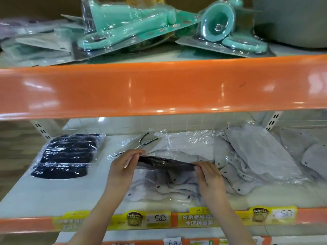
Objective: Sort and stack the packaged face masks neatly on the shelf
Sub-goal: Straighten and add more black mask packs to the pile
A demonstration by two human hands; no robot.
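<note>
One black mask pack [164, 162] pinched in the grip of left hand [122, 165] and right hand [208, 175]; one black stack [67, 155] left, grey masks [256, 156] right.

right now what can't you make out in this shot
1. Head view: the underside of the black mask pack, held edge-on between left hand and right hand.
2. Price tag: digits blurred.
3. Grey container: cut off by the top and right edges.
4. Upper-left packets: motion-blurred.

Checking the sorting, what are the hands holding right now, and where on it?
Both hold one dark packaged face mask edge-on above the pale masks: left hand pinches its left end, right hand its right end.
</note>
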